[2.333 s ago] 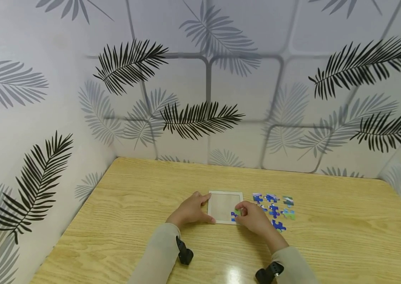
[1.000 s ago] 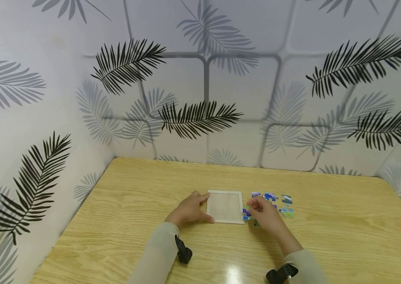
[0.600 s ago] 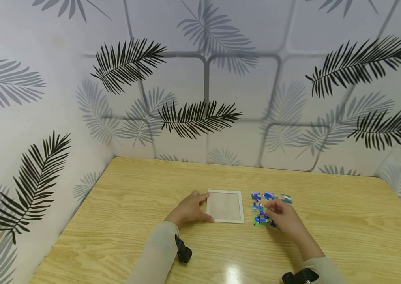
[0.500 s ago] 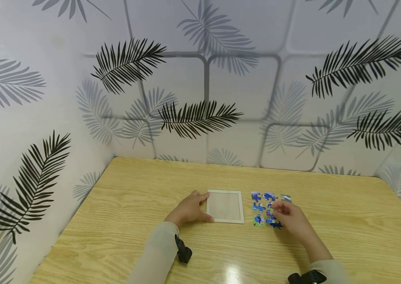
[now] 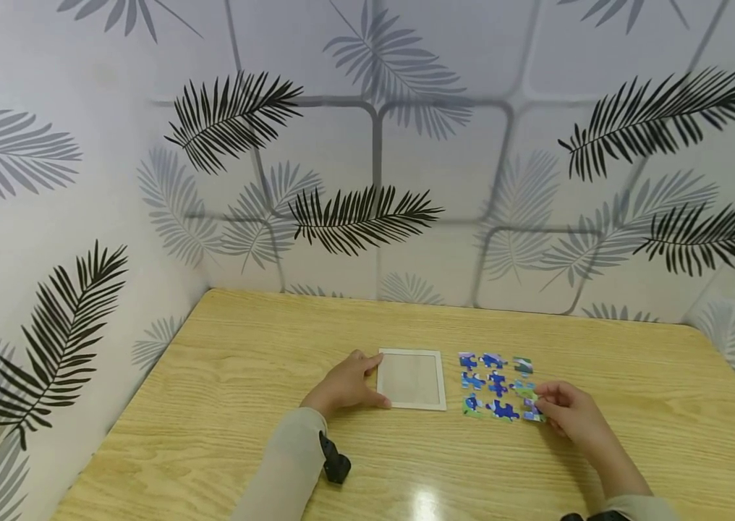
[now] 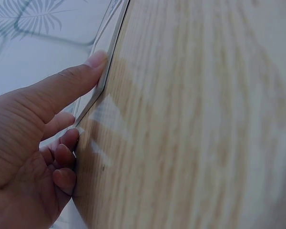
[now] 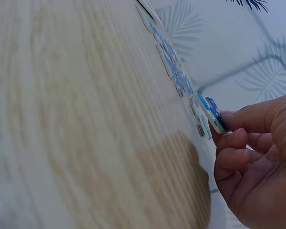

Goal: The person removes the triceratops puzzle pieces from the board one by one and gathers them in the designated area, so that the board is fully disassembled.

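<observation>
My left hand [image 5: 346, 386] holds the left side of a square, white-rimmed puzzle frame [image 5: 442, 380]. Its index finger is at the upper left corner and its thumb at the lower left one. In the left wrist view, the thumb [image 6: 76, 86] lies on the frame's edge and the other fingers are curled. My right hand [image 5: 574, 414] pinches a jigsaw piece [image 7: 212, 114] between thumb and fingertips, at the lower right of the laid-out pieces. That piece is blue with some green in the right wrist view; the fingers cover part of it.
Several jigsaw pieces [image 5: 496, 383], mostly blue with some green, lie in loose rows right of the frame. The wooden table [image 5: 289, 333] reaches back to a wall [image 5: 335, 268] with a leaf pattern. Black wrist cameras [image 5: 336, 463] sit on both forearms.
My right hand has carried the jigsaw piece from the frame's lower right corner rightward, past the other pieces, to their lower right. My left hand has stayed on the frame.
</observation>
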Motion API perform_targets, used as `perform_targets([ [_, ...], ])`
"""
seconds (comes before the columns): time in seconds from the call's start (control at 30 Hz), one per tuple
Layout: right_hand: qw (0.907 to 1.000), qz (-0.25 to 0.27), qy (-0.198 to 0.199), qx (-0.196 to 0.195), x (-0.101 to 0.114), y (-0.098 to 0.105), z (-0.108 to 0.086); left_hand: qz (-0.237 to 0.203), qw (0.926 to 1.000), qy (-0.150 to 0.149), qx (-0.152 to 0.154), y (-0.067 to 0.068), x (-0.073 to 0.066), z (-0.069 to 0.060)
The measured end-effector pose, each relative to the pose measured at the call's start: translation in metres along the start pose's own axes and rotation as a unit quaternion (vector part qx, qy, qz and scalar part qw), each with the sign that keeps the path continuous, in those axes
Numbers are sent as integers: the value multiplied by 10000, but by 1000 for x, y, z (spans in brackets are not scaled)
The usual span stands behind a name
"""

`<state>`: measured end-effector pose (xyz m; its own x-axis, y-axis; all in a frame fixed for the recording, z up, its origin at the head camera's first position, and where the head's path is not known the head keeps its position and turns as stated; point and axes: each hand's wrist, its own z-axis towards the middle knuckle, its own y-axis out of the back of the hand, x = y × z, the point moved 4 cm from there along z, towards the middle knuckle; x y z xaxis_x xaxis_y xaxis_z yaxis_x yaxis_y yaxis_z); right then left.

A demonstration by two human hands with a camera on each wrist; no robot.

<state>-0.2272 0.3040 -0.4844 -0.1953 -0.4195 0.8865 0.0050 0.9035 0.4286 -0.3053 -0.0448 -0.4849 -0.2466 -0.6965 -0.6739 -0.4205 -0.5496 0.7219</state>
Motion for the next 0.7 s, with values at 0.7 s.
perform_targets([
  [0.7, 9966, -772, 185, -227, -11, 3, 5, -153, 9999, 52, -1, -3, 1, 0],
])
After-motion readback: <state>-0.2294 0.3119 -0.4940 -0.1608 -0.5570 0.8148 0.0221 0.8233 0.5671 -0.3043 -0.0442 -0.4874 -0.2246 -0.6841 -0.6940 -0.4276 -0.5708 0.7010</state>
